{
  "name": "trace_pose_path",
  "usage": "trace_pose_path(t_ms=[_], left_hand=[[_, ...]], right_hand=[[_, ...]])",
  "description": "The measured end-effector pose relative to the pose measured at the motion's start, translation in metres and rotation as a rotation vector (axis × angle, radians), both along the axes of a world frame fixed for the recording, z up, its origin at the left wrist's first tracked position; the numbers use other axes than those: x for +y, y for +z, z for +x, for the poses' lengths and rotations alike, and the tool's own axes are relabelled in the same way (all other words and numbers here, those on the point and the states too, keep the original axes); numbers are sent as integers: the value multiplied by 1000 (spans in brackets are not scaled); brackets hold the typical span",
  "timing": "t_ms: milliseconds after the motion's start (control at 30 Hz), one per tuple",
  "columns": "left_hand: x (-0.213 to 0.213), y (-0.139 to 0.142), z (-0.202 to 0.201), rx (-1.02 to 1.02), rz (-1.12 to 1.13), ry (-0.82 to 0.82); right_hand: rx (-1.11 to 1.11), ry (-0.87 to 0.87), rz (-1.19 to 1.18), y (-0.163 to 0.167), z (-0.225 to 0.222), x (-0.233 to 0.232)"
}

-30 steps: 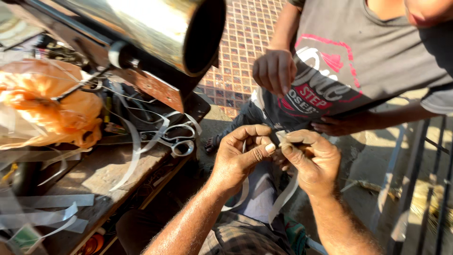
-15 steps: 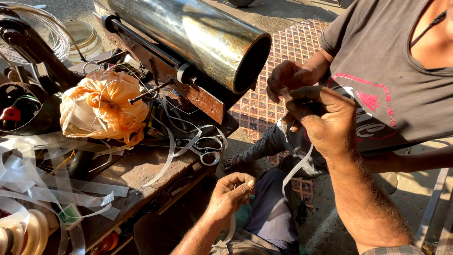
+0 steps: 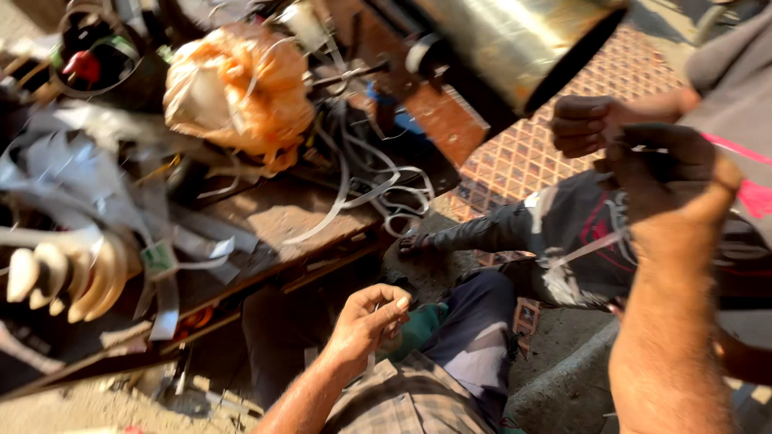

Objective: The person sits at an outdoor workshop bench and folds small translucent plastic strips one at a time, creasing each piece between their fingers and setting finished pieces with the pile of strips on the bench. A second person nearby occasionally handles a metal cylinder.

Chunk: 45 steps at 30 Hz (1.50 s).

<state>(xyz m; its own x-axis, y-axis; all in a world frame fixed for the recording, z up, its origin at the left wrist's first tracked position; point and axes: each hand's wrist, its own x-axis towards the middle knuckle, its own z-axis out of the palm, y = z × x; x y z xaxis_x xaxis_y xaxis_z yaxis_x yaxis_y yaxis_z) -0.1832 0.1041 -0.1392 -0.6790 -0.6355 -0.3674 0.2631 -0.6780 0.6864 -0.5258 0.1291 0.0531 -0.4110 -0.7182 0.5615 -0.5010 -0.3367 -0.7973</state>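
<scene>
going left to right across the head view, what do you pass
pale wound coils → orange plastic bag → scissors → shiny metal cylinder → right hand

1. At the right of the frame we see the right hand (image 3: pixel 671 189) raised, its grip closed on a thin pale strip (image 3: pixel 585 247) that trails down to the left.
2. Lower centre, the left hand (image 3: pixel 368 321) is loosely curled above the lap.
3. Another person's hand (image 3: pixel 585 124) sits just above ours, upper right.
4. On the counter (image 3: pixel 273 213) at left lie an orange plastic bag (image 3: pixel 237 88), scissors (image 3: pixel 402 201) and loose strips; a metal cylinder (image 3: pixel 515 40) juts over it.
</scene>
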Motion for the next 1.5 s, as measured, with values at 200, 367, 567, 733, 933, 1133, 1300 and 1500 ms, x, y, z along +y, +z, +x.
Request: trace_pose_path(t_ms=[200, 367, 567, 733, 933, 1133, 1300, 1500], left_hand=[[-21, 11, 53, 266, -53, 365], [-34, 28, 72, 410, -87, 517], [-33, 43, 83, 578, -83, 486], [-40, 38, 95, 565, -126, 485], [-58, 25, 140, 588, -284, 669], [-56, 16, 153, 607, -307, 751], [-45, 7, 180, 689, -167, 790], [-69, -18, 191, 930, -178, 685]], right_hand=[[427, -350, 16, -26, 68, 12], [171, 405, 220, -86, 195, 11], [-473, 708, 856, -150, 265, 7], [-672, 940, 1052, -188, 251, 20], [-631, 952, 1101, -201, 221, 37], [-402, 1059, 1043, -186, 208, 35], [-95, 1115, 856, -180, 192, 35], [-132, 1039, 847, -177, 177, 34]])
